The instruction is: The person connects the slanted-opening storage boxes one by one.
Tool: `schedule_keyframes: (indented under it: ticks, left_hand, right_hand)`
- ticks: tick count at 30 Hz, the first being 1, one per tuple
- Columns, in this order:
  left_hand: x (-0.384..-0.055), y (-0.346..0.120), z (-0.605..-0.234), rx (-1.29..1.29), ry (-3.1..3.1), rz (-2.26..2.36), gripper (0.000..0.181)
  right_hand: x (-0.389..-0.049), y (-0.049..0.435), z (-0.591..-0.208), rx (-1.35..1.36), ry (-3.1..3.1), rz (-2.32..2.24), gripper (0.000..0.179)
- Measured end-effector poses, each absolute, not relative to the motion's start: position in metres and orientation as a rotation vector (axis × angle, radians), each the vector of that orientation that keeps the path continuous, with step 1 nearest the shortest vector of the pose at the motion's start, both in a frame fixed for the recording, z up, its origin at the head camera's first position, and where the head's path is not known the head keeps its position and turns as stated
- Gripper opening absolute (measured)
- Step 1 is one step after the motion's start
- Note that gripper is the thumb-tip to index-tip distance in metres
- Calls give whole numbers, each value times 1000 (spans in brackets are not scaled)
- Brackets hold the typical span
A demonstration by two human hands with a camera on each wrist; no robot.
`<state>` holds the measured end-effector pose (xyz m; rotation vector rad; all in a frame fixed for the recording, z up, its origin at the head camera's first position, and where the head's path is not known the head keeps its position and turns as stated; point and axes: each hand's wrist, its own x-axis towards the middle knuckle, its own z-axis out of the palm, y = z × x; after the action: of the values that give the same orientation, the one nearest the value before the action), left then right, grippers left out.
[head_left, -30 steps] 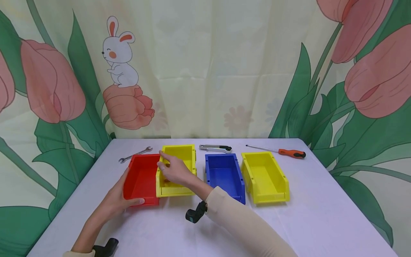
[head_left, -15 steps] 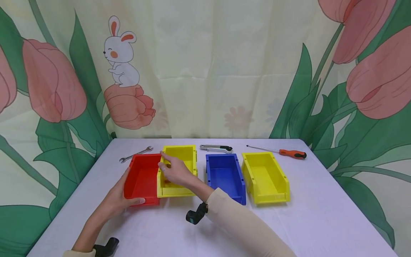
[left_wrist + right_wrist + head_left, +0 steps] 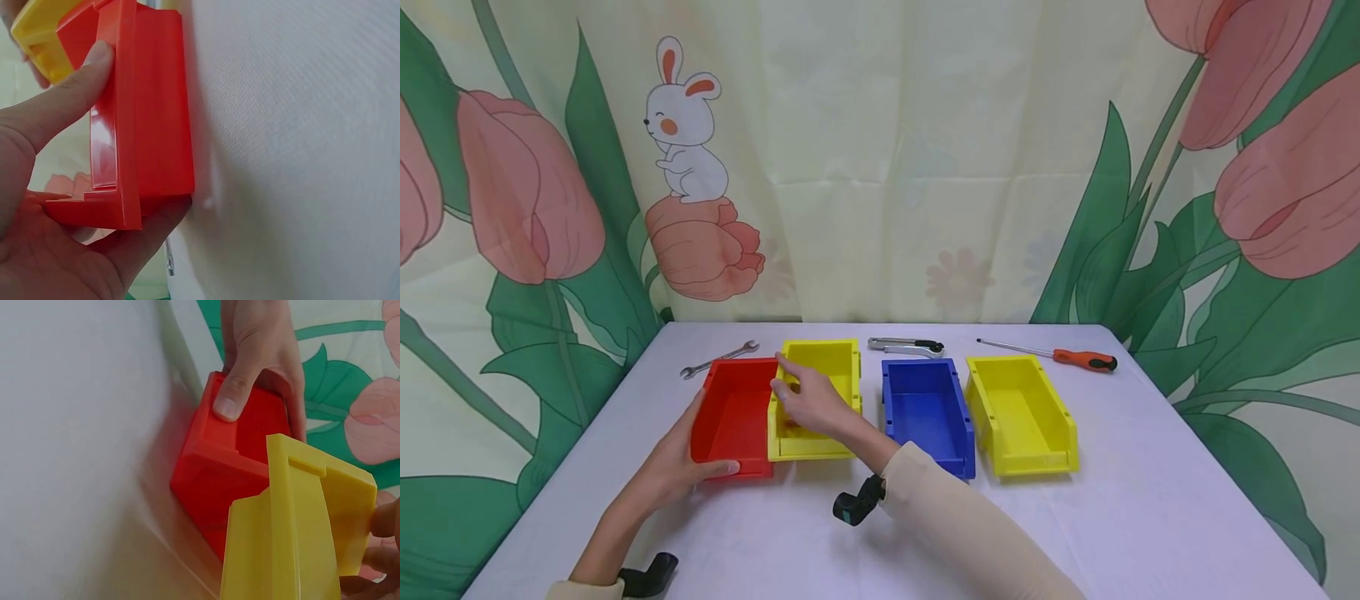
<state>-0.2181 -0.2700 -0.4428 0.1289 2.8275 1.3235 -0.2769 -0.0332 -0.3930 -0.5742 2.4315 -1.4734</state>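
Observation:
My left hand (image 3: 673, 462) grips the red storage bin (image 3: 735, 417) at its near left corner. The thumb lies over the front lip and the fingers run along and under the side, as the left wrist view shows. My right hand (image 3: 812, 402) reaches into a yellow storage bin (image 3: 831, 446) and holds its left wall. This yellow bin (image 3: 300, 531) overlaps the red bin's right side and appears raised off the table. Part of the yellow bin's inside is hidden by my right hand.
Right of these stand a blue bin (image 3: 925, 412) and a second yellow bin (image 3: 1022, 417). Along the back lie a wrench (image 3: 718, 361), a silver-and-black hand tool (image 3: 906, 347) and an orange-handled screwdriver (image 3: 1078, 358). A printed curtain (image 3: 910, 167) hangs behind the white table (image 3: 1135, 517).

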Motion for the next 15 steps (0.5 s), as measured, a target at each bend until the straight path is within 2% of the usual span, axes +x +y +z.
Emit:
schedule_keyframes:
  ticks: [15]
  left_hand:
    - [-219,-272,-443,141,2827,1325,139]
  right_hand:
    - [-278,-34,-395,-571,2435,-1454,61]
